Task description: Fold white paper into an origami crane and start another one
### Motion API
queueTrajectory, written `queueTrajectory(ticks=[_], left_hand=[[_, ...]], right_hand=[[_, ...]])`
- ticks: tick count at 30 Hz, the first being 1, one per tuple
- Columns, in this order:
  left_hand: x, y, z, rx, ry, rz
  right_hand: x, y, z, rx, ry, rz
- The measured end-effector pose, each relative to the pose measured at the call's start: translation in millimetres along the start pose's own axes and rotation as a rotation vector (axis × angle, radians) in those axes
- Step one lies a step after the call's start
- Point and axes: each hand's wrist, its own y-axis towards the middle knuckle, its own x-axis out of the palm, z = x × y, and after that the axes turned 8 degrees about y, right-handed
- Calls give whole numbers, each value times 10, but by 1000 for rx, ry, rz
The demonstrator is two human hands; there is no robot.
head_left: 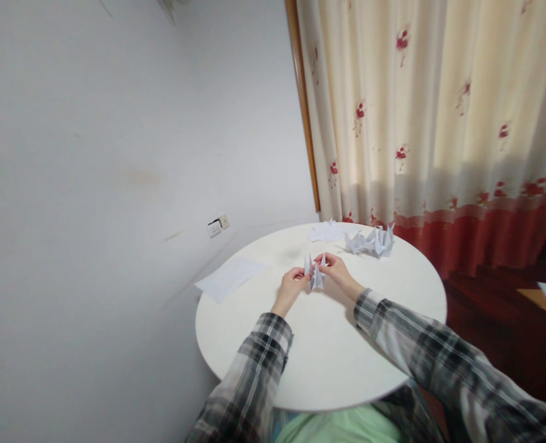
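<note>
A white folded paper crane (pixel 318 278) is held between my two hands, just above the round table. My left hand (pixel 294 283) pinches its left side with thumb and fingers. On the other side, my right hand (pixel 337 271) pinches the upper right part near a pointed tip. Pointed paper tips stick up between the hands. Beyond my right hand, several finished-looking white paper cranes (pixel 378 241) stand grouped on the table.
The round white table (pixel 337 369) fills the middle of the view. A white paper sheet (pixel 230 277) lies at its left edge, and more paper (pixel 327 231) lies at the back. The wall (pixel 116 246) borders the left; a flowered curtain (pixel 415 123) hangs behind.
</note>
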Motion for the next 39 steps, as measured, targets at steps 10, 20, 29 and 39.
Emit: queueTrajectory(ticks=[10, 20, 29, 39], left_hand=[[-11, -38, 81, 38, 141, 50], [-21, -65, 148, 81, 202, 57], [-49, -56, 160, 17, 8, 20], [-115, -25, 175, -102, -173, -11]], right_hand=[[0, 7, -5, 16, 15, -1], [3, 15, 78, 67, 62, -43], [-4, 2, 8, 111, 92, -50], [-7, -33, 37, 196, 135, -135]])
